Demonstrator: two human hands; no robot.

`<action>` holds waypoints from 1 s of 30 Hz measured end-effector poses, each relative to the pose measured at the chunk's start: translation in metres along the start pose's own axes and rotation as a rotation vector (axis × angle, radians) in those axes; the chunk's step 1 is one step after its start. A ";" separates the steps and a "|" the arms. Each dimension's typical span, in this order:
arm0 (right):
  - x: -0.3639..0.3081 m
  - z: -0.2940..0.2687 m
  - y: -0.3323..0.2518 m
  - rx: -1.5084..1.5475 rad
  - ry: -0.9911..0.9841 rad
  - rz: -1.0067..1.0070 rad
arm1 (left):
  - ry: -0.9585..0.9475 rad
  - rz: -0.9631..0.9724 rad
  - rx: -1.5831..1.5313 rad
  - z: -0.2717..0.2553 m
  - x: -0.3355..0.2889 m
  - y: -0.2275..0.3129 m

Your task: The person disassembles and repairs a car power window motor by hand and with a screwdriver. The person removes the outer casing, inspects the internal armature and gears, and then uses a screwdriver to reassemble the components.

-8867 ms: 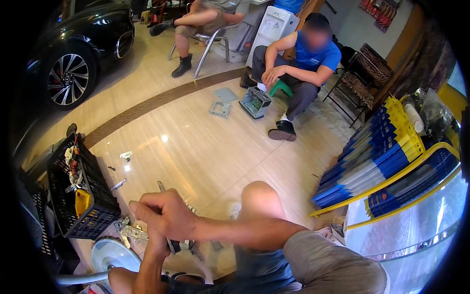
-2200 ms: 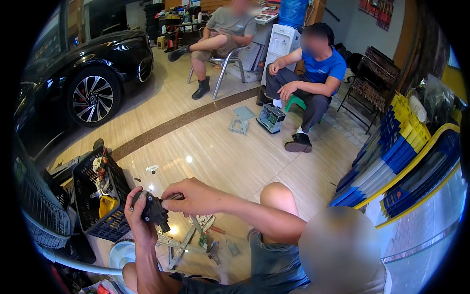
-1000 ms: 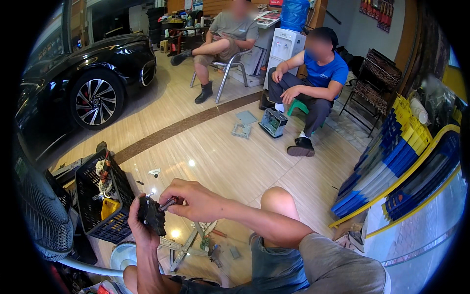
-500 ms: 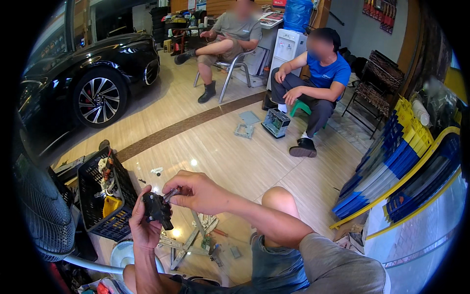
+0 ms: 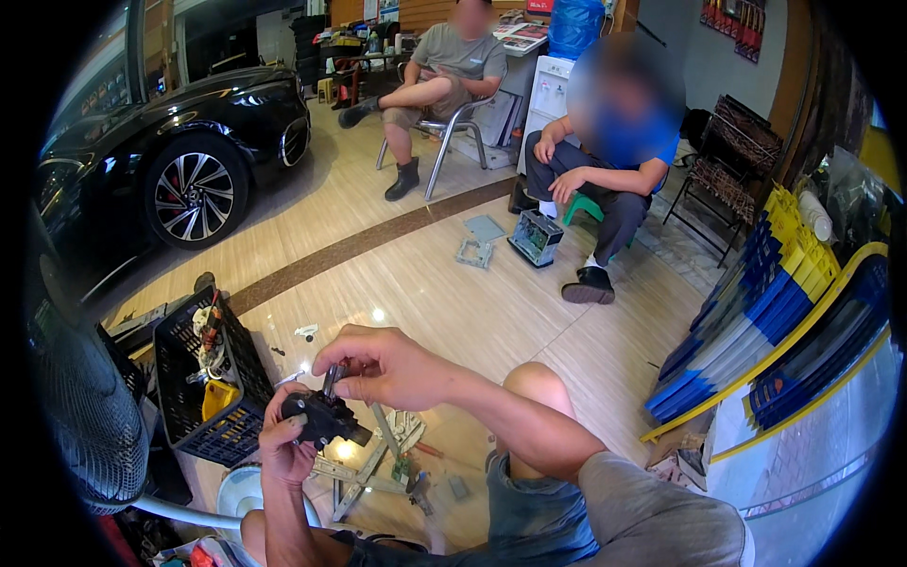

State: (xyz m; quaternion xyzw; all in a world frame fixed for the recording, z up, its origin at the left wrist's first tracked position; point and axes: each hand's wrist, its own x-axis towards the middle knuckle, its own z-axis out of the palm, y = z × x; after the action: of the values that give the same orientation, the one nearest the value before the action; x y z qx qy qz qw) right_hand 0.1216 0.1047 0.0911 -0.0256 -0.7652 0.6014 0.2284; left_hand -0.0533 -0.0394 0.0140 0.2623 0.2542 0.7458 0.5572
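Observation:
My left hand (image 5: 282,452) is wrapped round a compact black mechanical part (image 5: 326,420), its thumb lying over the near side. Above it, my right hand (image 5: 399,367) pinches a small dark metal piece (image 5: 333,378) whose lower end meets the top of the black part. Whether that piece is a tool or belongs to the part I cannot tell. Below my hands on the floor lie a silver metal scissor-like frame (image 5: 354,491), a small green board (image 5: 403,470) and a screwdriver with a red handle (image 5: 429,450).
A black plastic basket (image 5: 248,364) with tools stands left, beside a fan (image 5: 90,406). A black car (image 5: 189,123) is parked beyond. Two people sit ahead, one near an opened metal box (image 5: 537,238). Blue and yellow panels (image 5: 727,312) lean at right.
The black part has tilted in my left hand, its lower end swinging right. My right hand has shifted slightly, and the dark piece in its fingers now stands more upright.

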 end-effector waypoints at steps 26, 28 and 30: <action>-0.008 -0.004 0.000 -0.384 -0.243 -0.023 | -0.187 -0.370 0.571 0.003 -0.006 -0.010; -0.005 -0.001 0.001 -0.433 -0.280 -0.031 | -0.178 -0.398 0.587 0.004 -0.008 -0.010; -0.004 0.002 0.003 -0.445 -0.294 -0.017 | -0.209 -0.431 0.622 0.004 -0.009 -0.011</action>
State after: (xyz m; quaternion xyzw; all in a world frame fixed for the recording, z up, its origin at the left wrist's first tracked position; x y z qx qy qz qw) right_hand 0.1236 0.1028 0.0866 0.0189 -0.9038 0.4134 0.1088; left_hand -0.0411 -0.0454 0.0085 0.4337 0.4595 0.4682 0.6177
